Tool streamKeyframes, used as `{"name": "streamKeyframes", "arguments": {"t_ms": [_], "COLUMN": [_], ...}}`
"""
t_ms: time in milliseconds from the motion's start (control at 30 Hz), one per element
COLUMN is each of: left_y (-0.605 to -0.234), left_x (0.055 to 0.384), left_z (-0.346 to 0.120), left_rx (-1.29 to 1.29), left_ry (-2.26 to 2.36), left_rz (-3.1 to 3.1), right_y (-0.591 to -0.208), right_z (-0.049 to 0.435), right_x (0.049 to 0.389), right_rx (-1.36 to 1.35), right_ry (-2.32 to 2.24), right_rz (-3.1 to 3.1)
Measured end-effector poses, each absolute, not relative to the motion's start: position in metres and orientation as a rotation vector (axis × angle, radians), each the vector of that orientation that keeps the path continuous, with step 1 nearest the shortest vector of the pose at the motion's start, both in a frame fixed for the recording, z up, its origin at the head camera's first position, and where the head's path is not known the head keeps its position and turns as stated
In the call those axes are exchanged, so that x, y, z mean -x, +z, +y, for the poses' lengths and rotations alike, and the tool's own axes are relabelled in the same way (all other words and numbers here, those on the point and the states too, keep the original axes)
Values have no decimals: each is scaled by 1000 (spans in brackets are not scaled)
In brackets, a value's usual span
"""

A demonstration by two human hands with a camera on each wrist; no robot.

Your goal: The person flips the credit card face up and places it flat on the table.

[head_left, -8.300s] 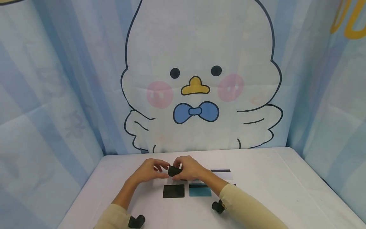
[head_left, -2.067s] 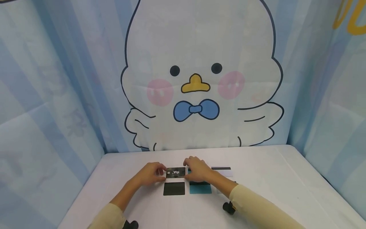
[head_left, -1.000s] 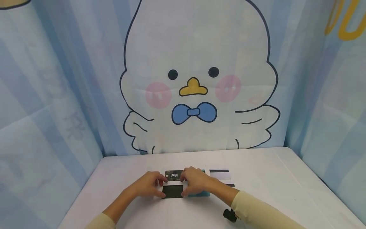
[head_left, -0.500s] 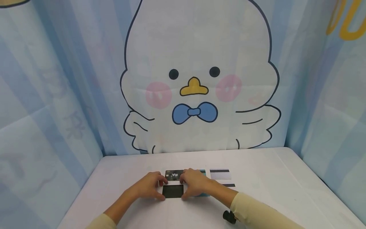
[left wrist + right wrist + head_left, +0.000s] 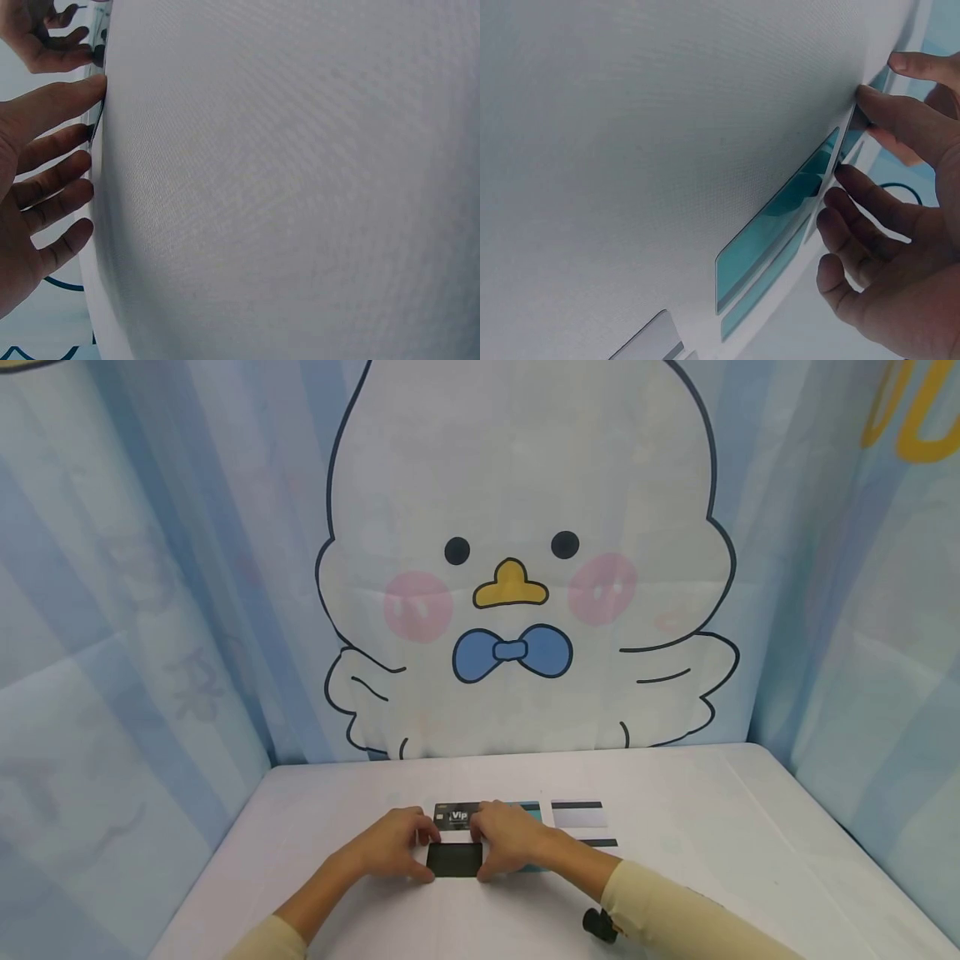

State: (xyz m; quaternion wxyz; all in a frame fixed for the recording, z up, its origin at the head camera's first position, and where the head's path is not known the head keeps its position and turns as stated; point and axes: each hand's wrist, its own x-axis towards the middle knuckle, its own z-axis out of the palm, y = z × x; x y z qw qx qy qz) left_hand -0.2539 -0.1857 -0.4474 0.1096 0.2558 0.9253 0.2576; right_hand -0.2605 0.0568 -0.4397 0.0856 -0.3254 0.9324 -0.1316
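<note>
A plain black card lies flat in the near row on the table. My left hand is at its left short edge, thumb by the near corner and index finger by the far one. My right hand spans the right short edge in the same way. In the left wrist view the left fingers are spread and fairly straight. Just beyond lies a black card marked "Vip", partly covered by my right hand. A near teal card lies beside the black one, mostly hidden by that hand in the head view.
A far teal card and a white card with a dark stripe lie in the far row. Another striped card shows partly behind my right forearm. A small black device sits under the right sleeve. A printed curtain hangs behind the table.
The dark card my right hand held earlier now lies flat with its "Vip" side up. Both hands have since come nearer, to the plain black card, and stay almost still there.
</note>
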Motion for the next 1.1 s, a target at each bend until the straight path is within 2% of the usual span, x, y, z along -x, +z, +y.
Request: {"name": "streamKeyframes", "arguments": {"t_ms": [1100], "left_y": [-452], "left_x": [254], "left_z": [-185], "left_rx": [-757], "left_ry": [787], "left_rz": [2761], "right_y": [-439], "right_z": [58], "right_x": [259], "right_rx": [989], "right_ry": [-587], "right_rz": [2702]}}
